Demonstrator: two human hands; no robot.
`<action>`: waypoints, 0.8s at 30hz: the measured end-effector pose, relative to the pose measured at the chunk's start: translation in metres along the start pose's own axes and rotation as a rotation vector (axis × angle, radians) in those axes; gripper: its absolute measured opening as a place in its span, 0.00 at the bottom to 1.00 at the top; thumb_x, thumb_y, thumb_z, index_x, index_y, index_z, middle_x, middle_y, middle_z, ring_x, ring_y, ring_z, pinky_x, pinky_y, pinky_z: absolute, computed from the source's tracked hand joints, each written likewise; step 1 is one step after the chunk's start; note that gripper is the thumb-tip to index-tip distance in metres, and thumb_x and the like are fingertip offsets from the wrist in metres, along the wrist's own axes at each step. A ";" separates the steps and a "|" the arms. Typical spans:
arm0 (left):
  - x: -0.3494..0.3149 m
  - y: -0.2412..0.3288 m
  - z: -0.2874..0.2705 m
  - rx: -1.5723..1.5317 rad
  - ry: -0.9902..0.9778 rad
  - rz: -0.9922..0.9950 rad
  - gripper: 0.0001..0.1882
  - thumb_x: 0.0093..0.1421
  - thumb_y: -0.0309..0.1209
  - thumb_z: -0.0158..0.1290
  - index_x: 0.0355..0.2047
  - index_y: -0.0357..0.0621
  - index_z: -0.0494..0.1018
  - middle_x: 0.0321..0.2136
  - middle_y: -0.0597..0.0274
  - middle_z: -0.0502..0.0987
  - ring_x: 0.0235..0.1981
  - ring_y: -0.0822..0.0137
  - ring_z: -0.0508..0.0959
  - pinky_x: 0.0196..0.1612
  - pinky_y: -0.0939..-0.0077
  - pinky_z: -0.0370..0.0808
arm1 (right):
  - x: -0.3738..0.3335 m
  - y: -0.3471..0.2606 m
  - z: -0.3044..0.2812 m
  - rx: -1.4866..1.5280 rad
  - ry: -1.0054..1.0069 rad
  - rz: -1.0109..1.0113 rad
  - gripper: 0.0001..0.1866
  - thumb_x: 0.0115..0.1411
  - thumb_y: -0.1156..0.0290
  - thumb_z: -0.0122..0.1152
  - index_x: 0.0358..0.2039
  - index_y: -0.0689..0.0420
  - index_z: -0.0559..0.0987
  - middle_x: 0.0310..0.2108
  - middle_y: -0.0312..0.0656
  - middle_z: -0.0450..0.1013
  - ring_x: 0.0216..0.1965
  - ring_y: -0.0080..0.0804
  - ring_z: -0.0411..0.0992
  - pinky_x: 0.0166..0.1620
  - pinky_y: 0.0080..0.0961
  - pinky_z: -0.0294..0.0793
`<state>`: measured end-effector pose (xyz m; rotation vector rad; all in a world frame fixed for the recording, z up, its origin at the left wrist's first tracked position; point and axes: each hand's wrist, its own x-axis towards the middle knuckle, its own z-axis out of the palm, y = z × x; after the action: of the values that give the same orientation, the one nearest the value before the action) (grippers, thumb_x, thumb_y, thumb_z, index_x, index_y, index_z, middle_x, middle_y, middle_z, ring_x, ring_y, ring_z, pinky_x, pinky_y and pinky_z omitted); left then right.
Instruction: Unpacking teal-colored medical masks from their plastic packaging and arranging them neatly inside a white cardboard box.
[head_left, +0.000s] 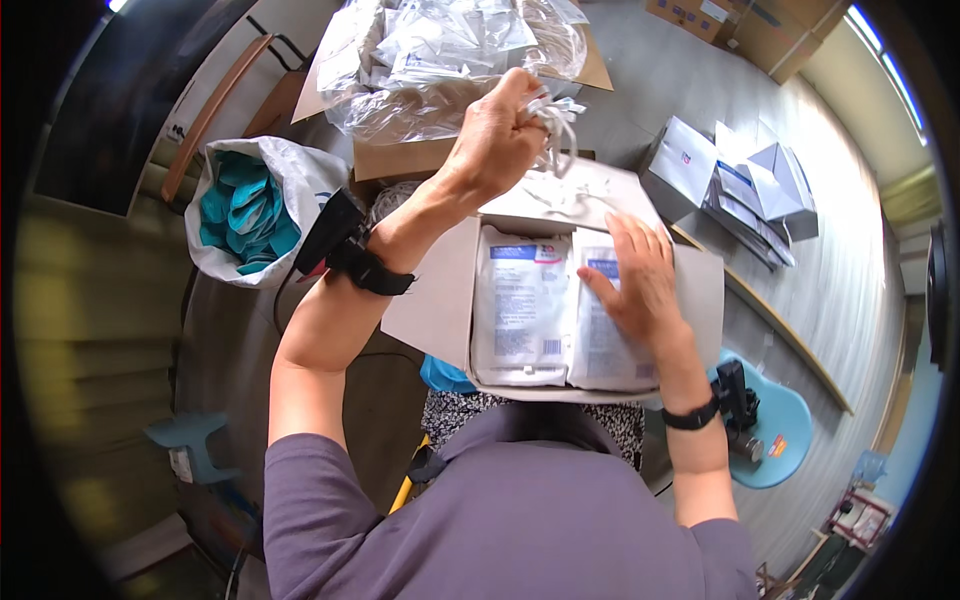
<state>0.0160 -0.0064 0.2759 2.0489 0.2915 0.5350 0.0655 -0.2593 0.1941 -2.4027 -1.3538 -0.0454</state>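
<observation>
My left hand point(497, 138) is raised beyond the far side of an open white-grey carton. Its fingers are closed on a bunch of white cords point(562, 122) that dangle from the fist. More white strands lie on the carton's far flap point(600, 190). Inside the carton, two stacks of flat white packets with blue print lie side by side: a left packet point(520, 315) and a right packet point(600, 350). My right hand point(640, 275) rests with spread fingers over the right packet and hides part of it. The carton's left flap point(430, 300) and right flap point(700, 305) are folded outward.
Beyond the carton stands a large brown box point(400, 160) heaped with clear plastic bags point(450, 50). A white sack point(320, 165) of teal pieces point(245, 215) is at left. Grey-white cartons point(685, 160) lie at right, near a blue stool point(785, 400).
</observation>
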 end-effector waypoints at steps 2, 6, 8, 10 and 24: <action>0.008 0.010 0.001 -0.038 0.024 -0.035 0.15 0.60 0.21 0.48 0.48 0.38 0.69 0.22 0.65 0.71 0.23 0.78 0.68 0.25 0.79 0.64 | -0.005 0.001 -0.011 0.011 0.015 -0.017 0.35 0.59 0.52 0.64 0.60 0.60 0.68 0.55 0.50 0.69 0.60 0.47 0.64 0.68 0.50 0.52; 0.030 0.005 0.000 -0.086 0.098 -0.010 0.15 0.61 0.29 0.52 0.47 0.35 0.70 0.24 0.62 0.75 0.25 0.77 0.72 0.27 0.79 0.68 | -0.026 -0.004 -0.027 -0.046 0.039 0.032 0.28 0.59 0.55 0.63 0.54 0.59 0.70 0.46 0.46 0.71 0.52 0.48 0.67 0.65 0.51 0.56; 0.039 -0.001 -0.001 -0.131 0.093 -0.037 0.16 0.62 0.31 0.53 0.47 0.35 0.71 0.25 0.60 0.77 0.26 0.76 0.74 0.28 0.78 0.70 | -0.032 -0.006 -0.029 -0.104 0.055 0.060 0.27 0.60 0.54 0.63 0.53 0.59 0.71 0.46 0.47 0.71 0.52 0.47 0.67 0.64 0.51 0.57; 0.050 -0.013 0.003 -0.143 0.093 -0.051 0.17 0.62 0.32 0.54 0.47 0.35 0.71 0.26 0.59 0.78 0.27 0.75 0.75 0.30 0.78 0.71 | -0.032 -0.006 -0.032 -0.107 0.029 0.091 0.28 0.60 0.53 0.63 0.53 0.59 0.71 0.47 0.47 0.71 0.52 0.47 0.67 0.64 0.51 0.57; 0.115 -0.081 0.085 0.190 -0.004 0.076 0.21 0.55 0.31 0.59 0.48 0.38 0.70 0.37 0.42 0.81 0.41 0.50 0.82 0.46 0.60 0.76 | -0.023 -0.003 -0.033 -0.095 0.013 0.125 0.32 0.60 0.50 0.63 0.55 0.61 0.72 0.50 0.48 0.70 0.55 0.48 0.66 0.65 0.52 0.56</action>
<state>0.1588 0.0176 0.1982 2.2525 0.2715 0.5672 0.0558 -0.2882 0.2209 -2.5567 -1.2190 -0.0933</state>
